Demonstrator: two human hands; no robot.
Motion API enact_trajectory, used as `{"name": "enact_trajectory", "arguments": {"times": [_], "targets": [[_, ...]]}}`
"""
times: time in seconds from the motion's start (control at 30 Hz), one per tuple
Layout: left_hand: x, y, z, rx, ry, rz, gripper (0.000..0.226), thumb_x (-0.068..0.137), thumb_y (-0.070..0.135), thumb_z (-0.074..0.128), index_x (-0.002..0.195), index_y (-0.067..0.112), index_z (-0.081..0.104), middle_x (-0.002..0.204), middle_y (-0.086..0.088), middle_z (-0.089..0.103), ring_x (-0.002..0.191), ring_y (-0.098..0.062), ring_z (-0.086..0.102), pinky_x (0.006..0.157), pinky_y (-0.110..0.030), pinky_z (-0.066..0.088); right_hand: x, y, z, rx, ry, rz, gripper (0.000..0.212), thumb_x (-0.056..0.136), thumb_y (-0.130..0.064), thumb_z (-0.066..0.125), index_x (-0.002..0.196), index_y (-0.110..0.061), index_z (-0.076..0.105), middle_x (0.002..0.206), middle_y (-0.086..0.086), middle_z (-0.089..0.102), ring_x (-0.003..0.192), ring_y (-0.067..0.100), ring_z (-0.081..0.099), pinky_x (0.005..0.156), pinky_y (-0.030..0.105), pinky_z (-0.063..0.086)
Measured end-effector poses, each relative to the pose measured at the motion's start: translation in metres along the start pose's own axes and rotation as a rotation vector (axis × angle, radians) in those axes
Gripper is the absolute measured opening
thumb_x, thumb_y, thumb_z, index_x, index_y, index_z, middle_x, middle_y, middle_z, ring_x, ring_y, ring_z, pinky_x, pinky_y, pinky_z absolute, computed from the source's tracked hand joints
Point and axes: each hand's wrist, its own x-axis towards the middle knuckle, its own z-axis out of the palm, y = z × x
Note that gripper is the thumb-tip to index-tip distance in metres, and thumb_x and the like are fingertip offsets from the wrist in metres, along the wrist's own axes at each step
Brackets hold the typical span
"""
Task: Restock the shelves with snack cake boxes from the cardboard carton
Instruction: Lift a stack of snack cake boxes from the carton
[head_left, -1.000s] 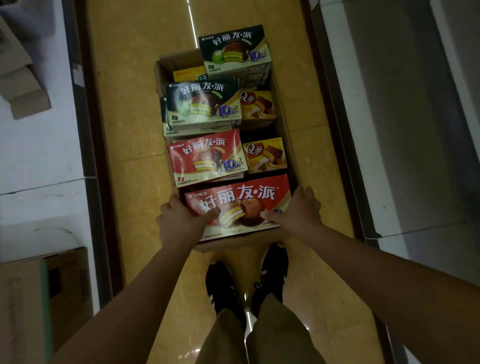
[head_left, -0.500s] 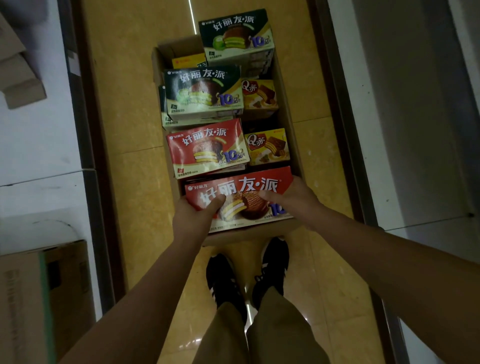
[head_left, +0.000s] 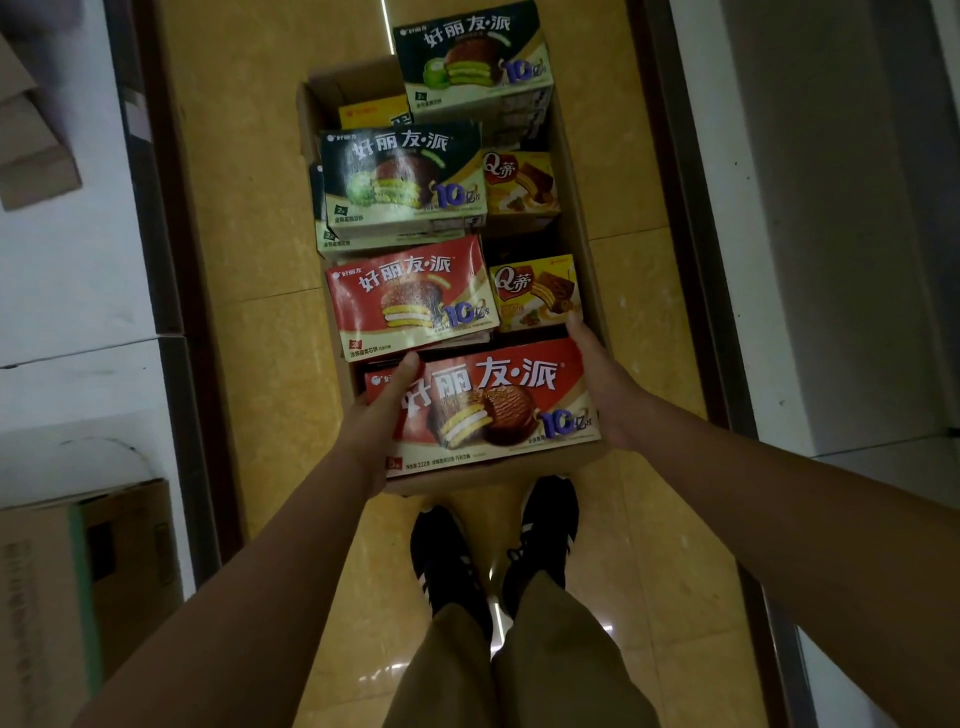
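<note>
An open cardboard carton (head_left: 582, 244) stands on the yellow floor in front of my feet, full of snack cake boxes. A large red box (head_left: 498, 400) lies at its near end. My left hand (head_left: 376, 421) grips its left end, thumb on the top face. My right hand (head_left: 605, 387) holds its right end, fingers along the side. Behind it lie a smaller red box (head_left: 410, 296), two green boxes (head_left: 400, 176) (head_left: 472, 57) and two small yellow boxes (head_left: 535, 291) (head_left: 519, 182).
White shelves (head_left: 67, 291) run along the left of the aisle, holding a brown carton (head_left: 78, 587) and flat cardboard pieces (head_left: 31, 150). A white shelf unit (head_left: 831, 223) lines the right side. My black shoes (head_left: 493, 551) stand just behind the carton.
The big red box has risen from the carton's near end between both hands. My left thumb has slid further onto its top and my right hand has shifted to its right side.
</note>
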Motion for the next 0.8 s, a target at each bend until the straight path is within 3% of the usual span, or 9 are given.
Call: {"name": "enact_trajectory", "arguments": {"times": [0.2,0.6,0.7,0.8], "targets": [[0.002,0.002,-0.002,0.0,-0.076,-0.039,0.032,0.091,0.054,0.064,0.109,0.028,0.067,0.091,0.0,0.08,0.077,-0.019,0.078,0.063,-0.032,0.059,0.002,-0.001,0.0,0.071,0.003,0.002,0.066,0.088,-0.081,0.041,0.117,-0.028,0.068,0.113,0.014,0.076,0.108,0.032,0.072,0.106,0.055,0.049],[-0.035,0.012,-0.005,-0.002,-0.117,-0.014,0.048,0.087,0.052,0.068,0.127,0.026,0.062,0.107,-0.006,0.079,0.093,-0.027,0.077,0.066,-0.039,0.062,-0.032,0.002,-0.001,0.067,0.013,-0.015,0.074,0.083,-0.087,0.042,0.13,-0.033,0.063,0.11,0.006,0.077,0.112,0.028,0.069,0.111,0.056,0.044],[-0.057,0.017,-0.001,-0.005,-0.144,-0.008,0.048,0.087,0.05,0.069,0.128,0.026,0.062,0.109,-0.008,0.078,0.096,-0.029,0.076,0.076,-0.044,0.062,-0.052,-0.004,-0.008,0.055,0.027,-0.006,0.084,0.075,-0.092,0.044,0.132,-0.032,0.062,0.112,0.007,0.077,0.116,0.029,0.067,0.113,0.057,0.04],[-0.081,0.025,0.002,-0.012,-0.149,-0.006,0.048,0.086,0.049,0.07,0.127,0.026,0.062,0.11,-0.009,0.078,0.097,-0.032,0.076,0.082,-0.05,0.061,-0.076,-0.013,-0.015,0.032,0.044,-0.005,0.08,0.081,-0.089,0.039,0.124,-0.027,0.066,0.105,0.009,0.078,0.114,0.031,0.068,0.113,0.058,0.04]]}}
